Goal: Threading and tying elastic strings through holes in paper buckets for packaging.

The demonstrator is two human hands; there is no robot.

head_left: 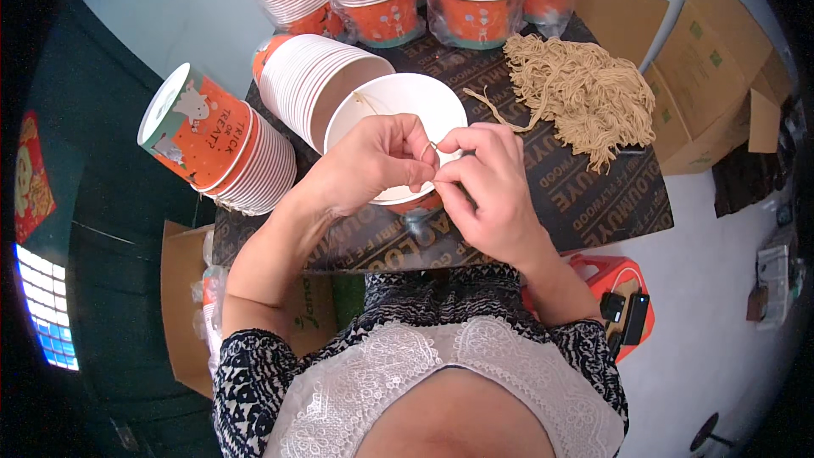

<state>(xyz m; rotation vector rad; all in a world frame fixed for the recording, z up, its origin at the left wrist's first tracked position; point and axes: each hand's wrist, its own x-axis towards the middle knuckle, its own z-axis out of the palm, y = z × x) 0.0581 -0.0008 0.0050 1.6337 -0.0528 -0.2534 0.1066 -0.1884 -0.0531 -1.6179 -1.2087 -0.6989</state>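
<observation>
Bending inward over the white cup, left hand and right hand pinch a thin cord between fingers.

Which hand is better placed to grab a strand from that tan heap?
Probably the right hand: the tan heap lies on that side, and the left hand is farther away.

I'd tag a small craft workshop: plywood desk, plastic-wrapped paper bucket stacks, tan cord pile, cardboard box.
</observation>
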